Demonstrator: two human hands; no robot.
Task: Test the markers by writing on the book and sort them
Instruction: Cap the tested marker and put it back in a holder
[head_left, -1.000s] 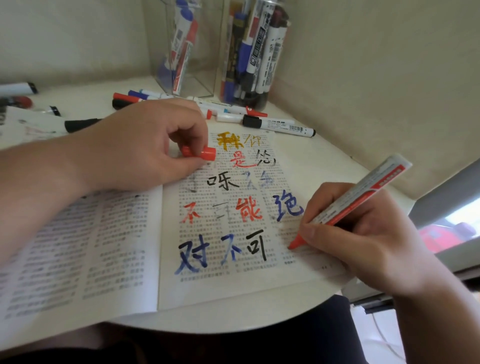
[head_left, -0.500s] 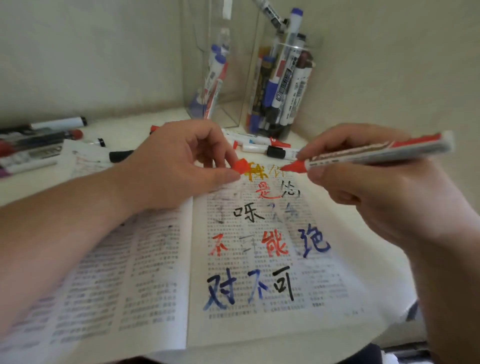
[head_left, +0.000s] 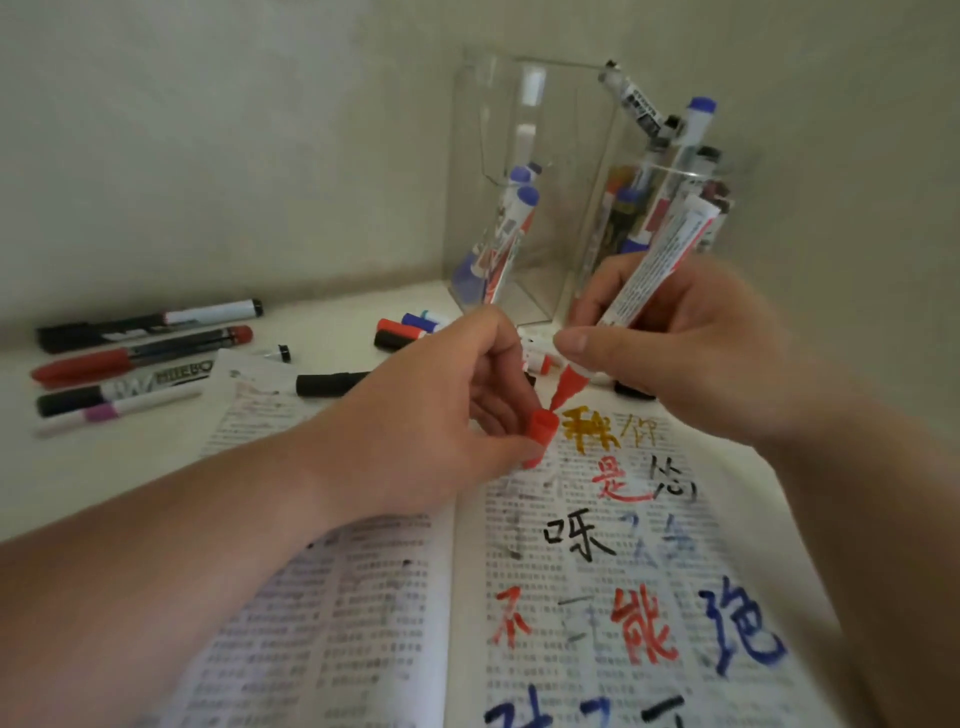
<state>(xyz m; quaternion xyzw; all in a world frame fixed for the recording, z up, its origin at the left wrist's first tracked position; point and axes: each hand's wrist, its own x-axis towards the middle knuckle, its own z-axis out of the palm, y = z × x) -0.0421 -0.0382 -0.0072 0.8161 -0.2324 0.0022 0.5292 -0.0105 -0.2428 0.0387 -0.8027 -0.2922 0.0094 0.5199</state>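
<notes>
An open book (head_left: 363, 597) lies on the white table, its right page covered with handwritten characters in red, blue, black and orange. My right hand (head_left: 691, 353) grips a white red-tipped marker (head_left: 654, 265), held nearly upright with its tip pointing down and left. My left hand (head_left: 441, 415) pinches the marker's red cap (head_left: 540, 431), its open end turned up just below the tip. Tip and cap are almost touching above the top of the right page.
Two clear containers stand at the back: a square one (head_left: 498, 171) with a few markers and a round one (head_left: 670, 218) crowded with markers. Several loose markers (head_left: 145, 353) lie at the left, and more (head_left: 405, 332) lie behind my left hand.
My right hand swung the marker from lying level to nearly upright, tip down. The cap in my left hand turned its opening up toward the tip. The view moved closer to the containers.
</notes>
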